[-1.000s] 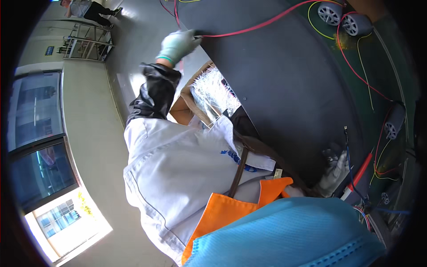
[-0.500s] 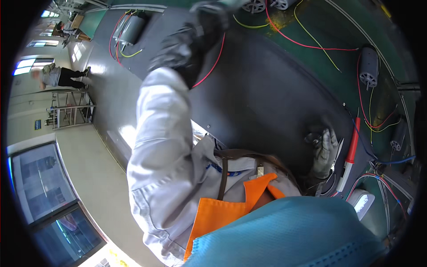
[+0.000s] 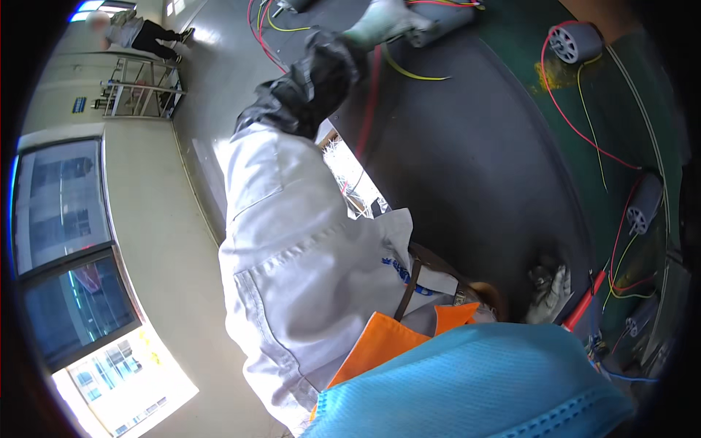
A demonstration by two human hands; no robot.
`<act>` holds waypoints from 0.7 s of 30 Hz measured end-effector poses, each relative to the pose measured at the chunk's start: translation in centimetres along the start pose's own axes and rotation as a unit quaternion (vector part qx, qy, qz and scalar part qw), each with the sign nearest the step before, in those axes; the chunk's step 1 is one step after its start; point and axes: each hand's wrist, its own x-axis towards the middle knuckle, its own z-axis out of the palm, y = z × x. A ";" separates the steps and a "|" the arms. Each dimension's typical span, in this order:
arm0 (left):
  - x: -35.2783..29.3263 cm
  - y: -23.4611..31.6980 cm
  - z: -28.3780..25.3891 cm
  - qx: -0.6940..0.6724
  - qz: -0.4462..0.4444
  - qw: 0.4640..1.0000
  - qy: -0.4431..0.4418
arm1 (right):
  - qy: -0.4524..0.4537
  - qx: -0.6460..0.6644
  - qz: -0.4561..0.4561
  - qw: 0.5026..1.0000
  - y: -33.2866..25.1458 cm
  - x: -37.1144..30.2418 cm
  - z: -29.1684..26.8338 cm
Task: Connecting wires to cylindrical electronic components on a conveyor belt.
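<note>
My left hand (image 3: 381, 16), in a pale glove with a black sleeve cover, is stretched far out at the top edge. It is closed on the end of a grey motor (image 3: 442, 20). A red wire (image 3: 371, 95) trails from there back along my arm over the dark mat (image 3: 467, 160). My right hand (image 3: 549, 293), in a worn grey glove, rests on the near edge of the mat with its fingers spread. It holds nothing and lies beside a red-handled tool (image 3: 582, 310).
More grey motors (image 3: 575, 42) (image 3: 642, 204) with red, yellow and green leads lie on the green bench at the right. A box of pale strands (image 3: 354, 182) sits under my arm. Far off at top left a person (image 3: 135, 29) stands by a metal rack (image 3: 142, 91).
My left arm has reached further out along the mat, and the view has swung so that the motor now lies by that hand. My right hand has stayed by the red-handled tool.
</note>
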 end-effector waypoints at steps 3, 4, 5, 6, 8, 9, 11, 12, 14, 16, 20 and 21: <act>-3.9 -4.0 -5.8 0.036 -0.056 0.996 0.054 | -0.040 0.038 0.075 0.996 -2.0 1.7 0.7; -5.2 -4.9 -7.7 -0.009 -0.076 0.995 0.068 | -0.054 0.034 0.086 0.994 -2.6 2.1 0.9; -5.2 -7.9 -9.1 0.063 -0.021 0.988 0.139 | -0.066 0.029 0.092 0.993 -3.2 2.6 1.2; -5.1 -9.0 -11.1 0.158 -0.006 0.979 0.127 | -0.076 0.019 0.099 0.992 -4.0 3.0 1.5; -1.7 -11.4 -11.3 0.214 0.056 0.972 0.076 | -0.061 -0.030 0.123 0.990 -5.6 1.6 2.3; -1.1 -12.5 -13.1 0.291 0.116 0.944 0.101 | -0.080 -0.064 0.092 0.991 -6.4 1.9 3.0; -0.9 -13.6 -16.2 0.376 0.158 0.905 0.120 | -0.128 -0.103 0.060 0.985 -7.9 4.2 5.3; -0.1 -13.8 -16.3 0.379 0.149 0.908 0.102 | -0.144 -0.112 0.070 0.981 -8.4 4.8 6.2; 1.3 -15.2 -16.9 0.324 0.154 0.930 0.077 | -0.188 -0.177 0.057 0.964 -8.0 7.1 8.0; 0.6 -16.8 -18.0 0.279 0.115 0.946 0.115 | -0.219 -0.330 -0.251 0.883 -8.1 10.4 12.2; -2.8 -16.1 -15.2 0.413 0.109 0.855 0.294 | -0.065 -0.292 -0.254 0.920 -8.0 20.2 19.5; -4.0 -13.9 -13.6 0.421 0.089 0.846 0.315 | -0.036 -0.221 -0.164 0.961 -8.9 22.2 21.9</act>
